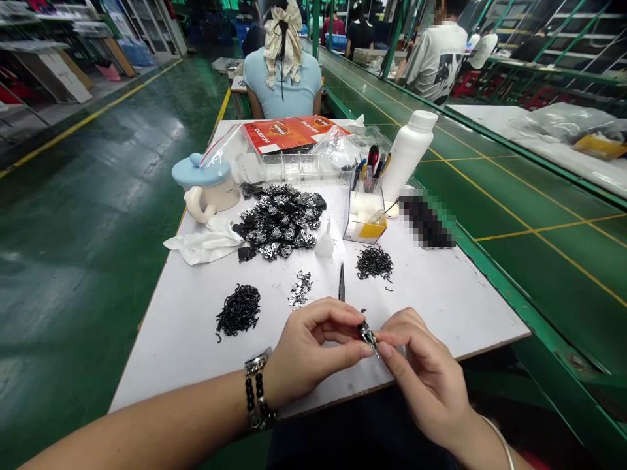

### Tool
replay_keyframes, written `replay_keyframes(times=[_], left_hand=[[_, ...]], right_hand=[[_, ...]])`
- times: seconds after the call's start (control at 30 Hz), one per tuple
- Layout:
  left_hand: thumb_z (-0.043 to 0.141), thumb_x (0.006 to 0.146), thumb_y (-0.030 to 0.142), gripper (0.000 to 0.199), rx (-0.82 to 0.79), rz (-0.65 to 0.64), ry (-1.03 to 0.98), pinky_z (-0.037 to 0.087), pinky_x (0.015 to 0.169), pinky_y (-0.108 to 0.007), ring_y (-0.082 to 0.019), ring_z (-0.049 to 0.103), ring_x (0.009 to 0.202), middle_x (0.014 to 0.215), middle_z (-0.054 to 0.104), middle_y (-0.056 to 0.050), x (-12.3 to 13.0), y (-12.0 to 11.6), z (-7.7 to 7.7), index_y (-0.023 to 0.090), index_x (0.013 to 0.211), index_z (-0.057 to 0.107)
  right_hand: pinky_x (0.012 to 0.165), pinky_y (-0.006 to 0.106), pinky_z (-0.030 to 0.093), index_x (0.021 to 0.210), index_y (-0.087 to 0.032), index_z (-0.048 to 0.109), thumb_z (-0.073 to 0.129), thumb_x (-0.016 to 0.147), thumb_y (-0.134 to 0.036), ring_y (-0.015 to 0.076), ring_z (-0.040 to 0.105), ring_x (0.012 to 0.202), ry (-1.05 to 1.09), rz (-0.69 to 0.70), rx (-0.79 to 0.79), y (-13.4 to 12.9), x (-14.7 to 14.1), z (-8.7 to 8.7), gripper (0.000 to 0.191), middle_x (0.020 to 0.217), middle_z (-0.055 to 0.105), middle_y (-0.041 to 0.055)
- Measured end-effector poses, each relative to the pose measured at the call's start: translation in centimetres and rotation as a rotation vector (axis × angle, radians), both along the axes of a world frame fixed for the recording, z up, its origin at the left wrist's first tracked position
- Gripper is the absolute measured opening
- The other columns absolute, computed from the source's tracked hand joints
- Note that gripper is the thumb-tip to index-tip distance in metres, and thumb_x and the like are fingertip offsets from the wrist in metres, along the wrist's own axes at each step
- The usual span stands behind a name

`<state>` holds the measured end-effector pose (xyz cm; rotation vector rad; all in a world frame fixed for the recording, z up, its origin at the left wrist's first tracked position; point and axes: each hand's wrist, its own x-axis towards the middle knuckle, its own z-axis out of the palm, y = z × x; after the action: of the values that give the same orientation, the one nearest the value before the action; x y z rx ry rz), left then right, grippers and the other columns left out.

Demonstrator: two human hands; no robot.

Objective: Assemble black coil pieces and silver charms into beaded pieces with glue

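Note:
Near the table's front edge, my left hand [318, 346] pinches a small black-and-silver metal piece [367, 334] between thumb and fingers. My right hand [424, 365] is closed too, its thumb and forefinger pressed together at the piece's lower right end. Whether a tiny part sits between those fingertips is hard to make out. Just beyond the hands lie dark tweezers [341, 283], pointing away. A small heap of silver bits [300, 290] is left of them. Curved black pieces form one pile [238, 311] at the left and another [375, 262] at the right.
A large heap of black-and-silver pieces [281, 220] lies mid-table, near a white tissue [206, 241] and a blue-lidded mug [206, 186]. Behind are a clear tray [298, 167], a tool box [365, 219], a white bottle [410, 153] and a pixelated dark object [427, 220]. A person [283, 78] sits ahead.

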<state>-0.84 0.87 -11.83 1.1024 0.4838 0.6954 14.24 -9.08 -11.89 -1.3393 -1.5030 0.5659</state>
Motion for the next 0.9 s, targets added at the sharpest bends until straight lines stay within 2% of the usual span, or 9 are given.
replay_keyframes(times=[0.17,0.4,0.73,0.9], left_hand=[[0.081,0.062,0.008,0.025,0.097,0.005,-0.016,0.059,0.069,-0.02,-0.012,0.067,0.075,0.091,0.064,-0.006,-0.07,-0.04,0.1,0.014,0.084,0.072],[0.081,0.061,0.008,0.027,0.232,0.02,-0.017,0.06,0.074,-0.027,-0.016,0.068,0.079,0.091,0.065,-0.007,-0.15,0.07,0.04,0.014,0.085,0.071],[0.08,0.062,0.007,0.028,0.088,-0.061,-0.031,0.059,0.075,-0.025,-0.015,0.068,0.08,0.093,0.065,-0.006,-0.26,-0.18,0.19,0.016,0.087,0.072],[0.08,0.062,0.004,0.028,0.008,-0.099,-0.072,0.058,0.075,-0.021,-0.012,0.067,0.079,0.092,0.064,-0.004,-0.27,-0.35,0.28,0.017,0.086,0.072]], right_hand=[[0.064,0.033,0.041,0.094,-0.02,0.055,0.047,0.09,-0.008,0.0174,0.049,0.078,0.018,0.012,0.003,-0.3,-0.05,0.09,0.015,0.078,0.052,0.0038],[0.065,0.034,0.041,0.098,-0.019,0.054,0.048,0.087,-0.003,0.0171,0.049,0.079,-0.01,0.028,0.027,-0.53,0.13,0.24,0.02,0.08,0.052,0.0039],[0.066,0.036,0.04,0.103,-0.019,0.052,0.049,0.084,-0.002,0.0186,0.05,0.078,-0.231,0.01,0.15,-0.1,0.54,0.24,0.026,0.082,0.055,0.005],[0.066,0.036,0.038,0.098,-0.018,0.049,0.045,0.084,-0.004,0.0177,0.047,0.077,-0.241,-0.01,0.192,0.08,0.23,-0.14,0.02,0.08,0.052,0.0045]])
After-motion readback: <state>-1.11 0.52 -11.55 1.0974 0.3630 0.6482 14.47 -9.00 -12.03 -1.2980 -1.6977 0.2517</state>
